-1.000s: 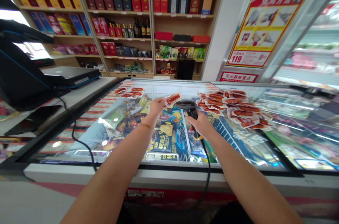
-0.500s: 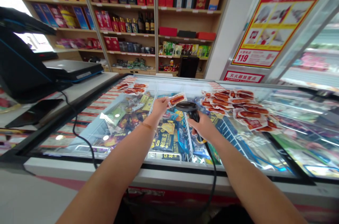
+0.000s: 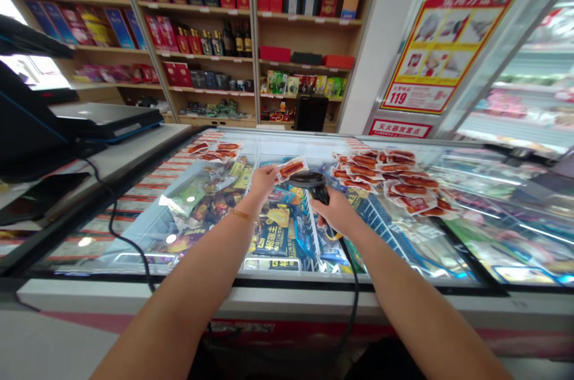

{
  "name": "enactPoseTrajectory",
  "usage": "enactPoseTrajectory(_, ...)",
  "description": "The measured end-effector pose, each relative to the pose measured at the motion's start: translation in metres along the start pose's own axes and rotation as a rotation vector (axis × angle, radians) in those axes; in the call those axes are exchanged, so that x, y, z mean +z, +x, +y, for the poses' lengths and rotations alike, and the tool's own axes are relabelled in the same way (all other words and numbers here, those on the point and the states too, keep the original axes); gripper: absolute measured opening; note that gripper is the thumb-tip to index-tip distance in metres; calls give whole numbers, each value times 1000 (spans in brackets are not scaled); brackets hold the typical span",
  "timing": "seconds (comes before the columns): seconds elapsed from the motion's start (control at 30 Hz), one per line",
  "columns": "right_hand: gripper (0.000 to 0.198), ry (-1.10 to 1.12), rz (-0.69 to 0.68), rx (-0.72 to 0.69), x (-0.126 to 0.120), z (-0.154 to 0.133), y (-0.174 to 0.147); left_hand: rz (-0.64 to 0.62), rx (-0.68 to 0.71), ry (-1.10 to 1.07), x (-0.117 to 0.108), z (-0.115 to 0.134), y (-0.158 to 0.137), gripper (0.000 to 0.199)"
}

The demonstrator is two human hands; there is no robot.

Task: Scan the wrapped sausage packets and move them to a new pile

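Note:
Between the fingers of my left hand (image 3: 263,181) is one end of a packaged sausage (image 3: 292,169), held above the freezer's glass top (image 3: 156,212). My right hand (image 3: 336,210) is wrapped round the handle of a black barcode scanner (image 3: 309,179). The scanner's head is close beside the sausage pack, and its cable hangs down over the freezer's front edge. To the right, a large pile of packaged sausages (image 3: 368,167) lies on the glass. A smaller group of sausage packs (image 3: 219,151) rests at the far left of the glass.
Bagged frozen goods (image 3: 273,233) show through the glass in wire baskets. At left stand a counter scale (image 3: 105,118) and a dark phone-like slab (image 3: 42,197). Shelves of boxes and bottles (image 3: 197,39) line the back. A red fire-hydrant poster (image 3: 457,33) hangs at right.
The whole view has shifted slightly, so things sit a little further left. Both hands keep their holds, with the sausage pack and scanner in nearly the same position to each other.

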State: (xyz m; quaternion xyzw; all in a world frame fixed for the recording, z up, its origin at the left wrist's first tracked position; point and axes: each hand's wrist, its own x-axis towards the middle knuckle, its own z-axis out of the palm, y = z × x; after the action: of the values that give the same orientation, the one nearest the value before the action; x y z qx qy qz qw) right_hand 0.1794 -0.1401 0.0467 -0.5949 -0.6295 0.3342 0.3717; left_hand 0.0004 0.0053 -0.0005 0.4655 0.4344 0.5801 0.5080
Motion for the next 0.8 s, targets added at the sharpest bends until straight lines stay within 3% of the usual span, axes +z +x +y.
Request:
enactPoseTrajectory(0.23, 16, -27, -21, -7, -2, -4, -5, 56, 20, -10, -1, -4, 3, 11)
enactPoseTrajectory(0.57, 14, -28, -26, -10, -3, -3, -5, 24, 25, 64, -1, -1, 1, 15)
enactPoseTrajectory(0.8, 16, 75, 55, 29, -13, 0, 3, 56, 17, 126, 2, 5, -9, 14)
